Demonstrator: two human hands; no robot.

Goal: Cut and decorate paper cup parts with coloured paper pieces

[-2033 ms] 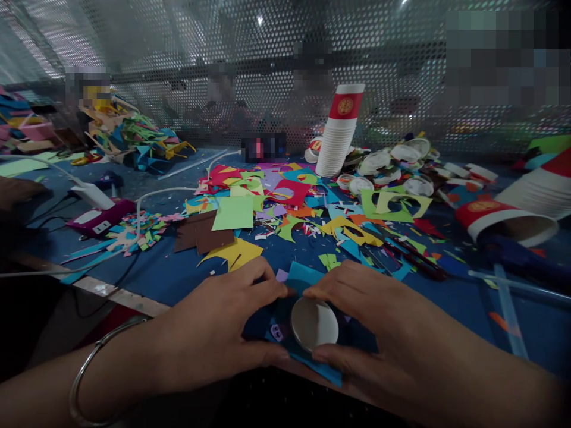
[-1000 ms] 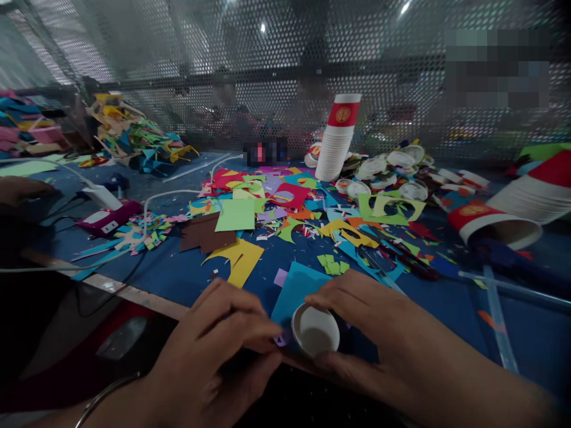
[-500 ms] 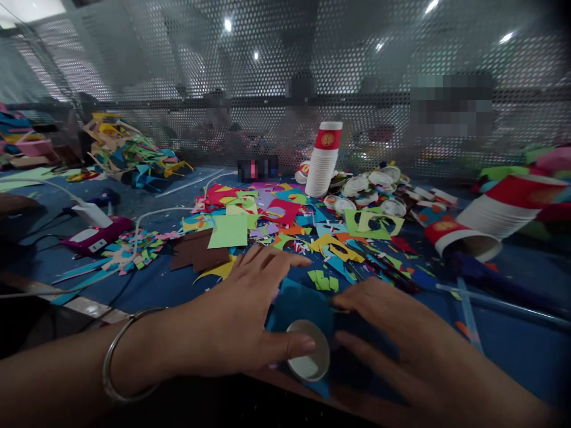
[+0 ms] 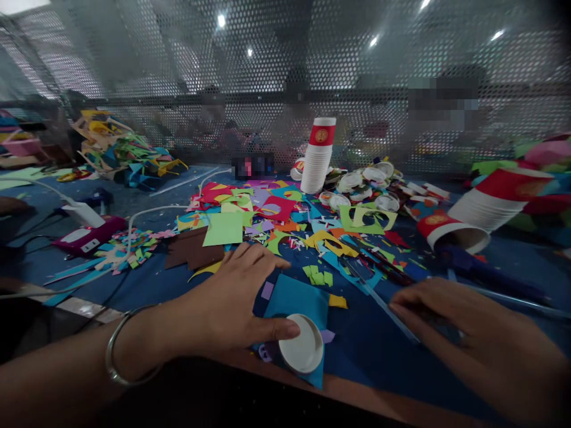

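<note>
My left hand [image 4: 236, 297] is spread out palm down, its thumb resting on the rim of a short white paper cup piece [image 4: 307, 351]. Under that piece lies a blue sheet of paper [image 4: 294, 294] at the table's near edge. Over on the right, my right hand [image 4: 464, 333] has its fingertips drawn together at a translucent stick [image 4: 379, 303]. How firmly they grip it is hard to see. Small purple paper bits [image 4: 328, 337] and a yellow scrap [image 4: 338, 301] lie around the blue sheet.
Coloured paper scraps [image 4: 281, 208] cover the middle. Beyond stands a stack of red-and-white paper cups [image 4: 319, 157]; more cups [image 4: 495, 196] lean at right beside a dark blue tool [image 4: 495, 276]. A purple power strip [image 4: 91, 235] with a white cable sits left.
My right hand has moved away from the cup piece to the right, and its fingers have closed together. My left thumb stays at the cup piece, which has tipped to show its inside more fully.
</note>
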